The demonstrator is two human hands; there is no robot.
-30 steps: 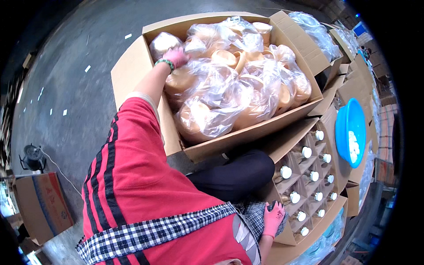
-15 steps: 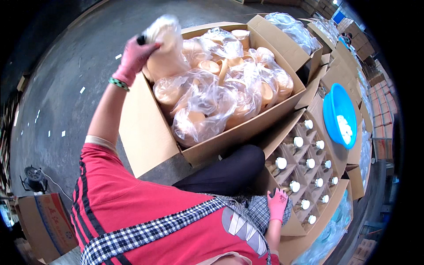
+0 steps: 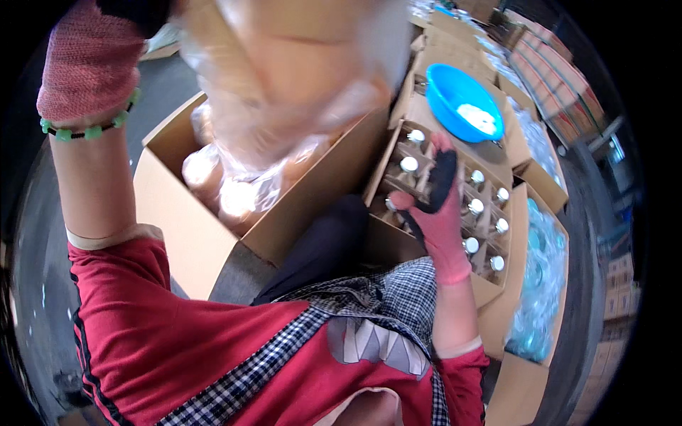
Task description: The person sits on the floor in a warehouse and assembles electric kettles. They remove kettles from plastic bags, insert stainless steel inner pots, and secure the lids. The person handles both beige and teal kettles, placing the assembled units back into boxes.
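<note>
My left hand, in a pink glove with dark fingers, is raised at the upper left, its fingertips partly cut off by the picture edge. It grips a peach-coloured plastic piece in a clear bag, large and blurred close to the camera. Below that bundle stands an open cardboard box with more bagged peach pieces. My right hand, gloved alike, has thumb and fingers spread above a divided carton of white-capped bottles. Nothing shows in its grasp; its thumb is near one cap.
Beyond the bottles, a blue basin holds small white pieces on cardboard. To the right lies an open carton with teal items in clear plastic. Bound cartons stand farther back. My bent knee sits between the two boxes.
My left hand has brought the bagged peach piece up from the box toward the camera. The right hand has moved from the carton's near edge to above the bottles and spread its fingers. The view has shifted.
</note>
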